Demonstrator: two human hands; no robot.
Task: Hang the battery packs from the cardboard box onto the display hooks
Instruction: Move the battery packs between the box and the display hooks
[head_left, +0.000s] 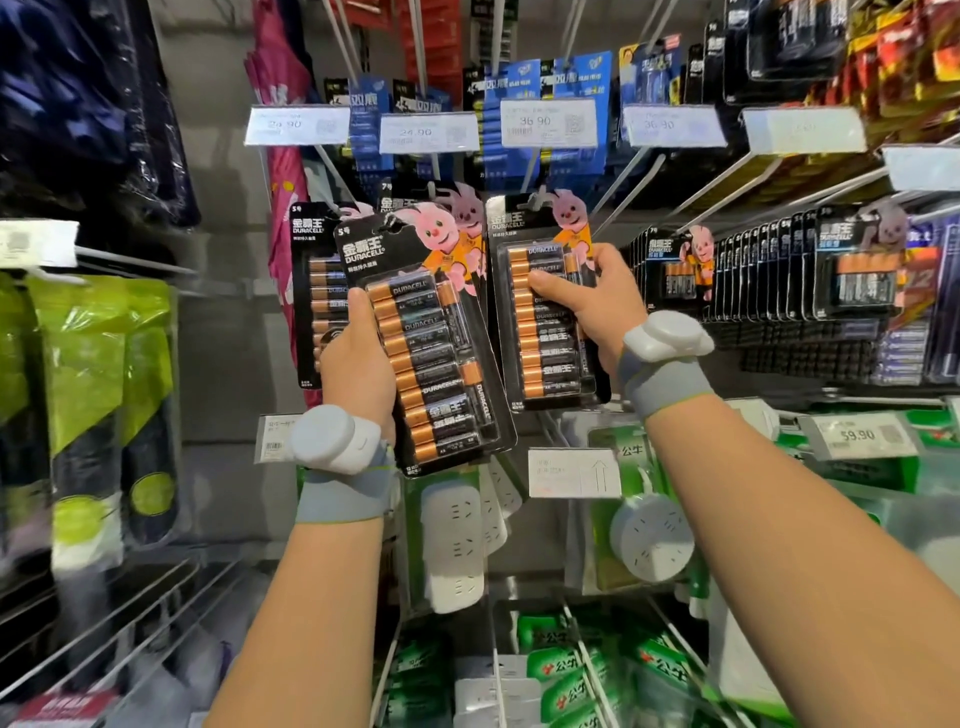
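Observation:
My left hand (358, 358) grips a black Duracell battery pack (431, 358) by its left edge and holds it tilted in front of the display. My right hand (592, 301) grips a second battery pack (545, 343), thumb across its front, its hang hole up near a display hook (623, 202). Another pack (311, 291) hangs on a hook behind my left hand. More Duracell packs (675, 270) hang in a row to the right. The cardboard box is out of view.
Price tags (428, 132) stick out on hook ends above the packs. Blue battery packs (545, 88) hang higher up. White power strips (452, 545) and green packages (566, 680) hang below. Green bags (93, 364) hang at the left.

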